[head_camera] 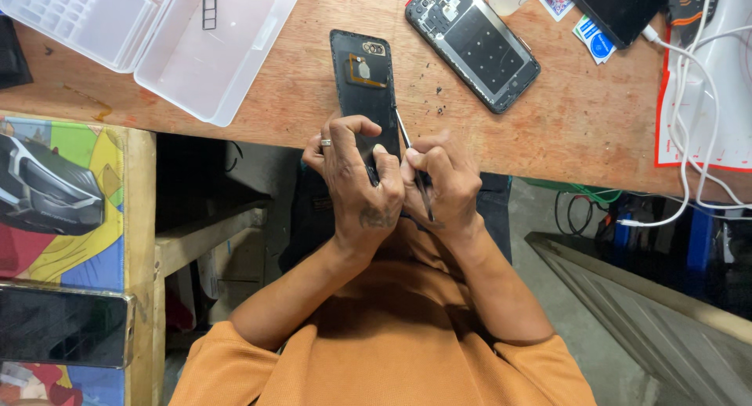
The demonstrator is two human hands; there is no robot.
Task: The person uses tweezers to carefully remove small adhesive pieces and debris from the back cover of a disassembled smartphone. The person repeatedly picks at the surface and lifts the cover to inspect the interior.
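- Wooden workbench (580,116), worn top w/ dark specks, seen from above; edge runs across the view, floor and clutter below it.
- Far left, lower: side table w/ colourful printed mat (74,151); dark phone (63,326) lying flat on it, screen up.
- Upper left on bench: clear plastic organiser box (149,38), lid open, compartments on left half. Small black SIM tray (210,9) rests on the lid half.
- Centre: black phone back cover (362,81), inner side up, camera cutout at far end, lying lengthwise and overhanging bench edge toward the person.
- Left hand (356,179): fingers curled, clamped round near end of back cover; thumb pressed on its inner face. Ring on one finger.
- Right hand (442,183): just beside left hand, touching it. Fingers pinched on thin metal tweezers (413,167); tip lies at right edge of cover. Exact contact pt can't tell.
- Both forearms come up from orange-sleeved torso at bottom of view.
- Upper centre-right: opened smartphone body (474,41), back removed, battery area exposed, lying diagonal, well apart from hands.
- Top right: small blue-white packets (593,39) near a dark tablet-like device (619,10).
- Far right: white mat w/ red border (705,100); white cables (689,139) trail over it and off the bench.
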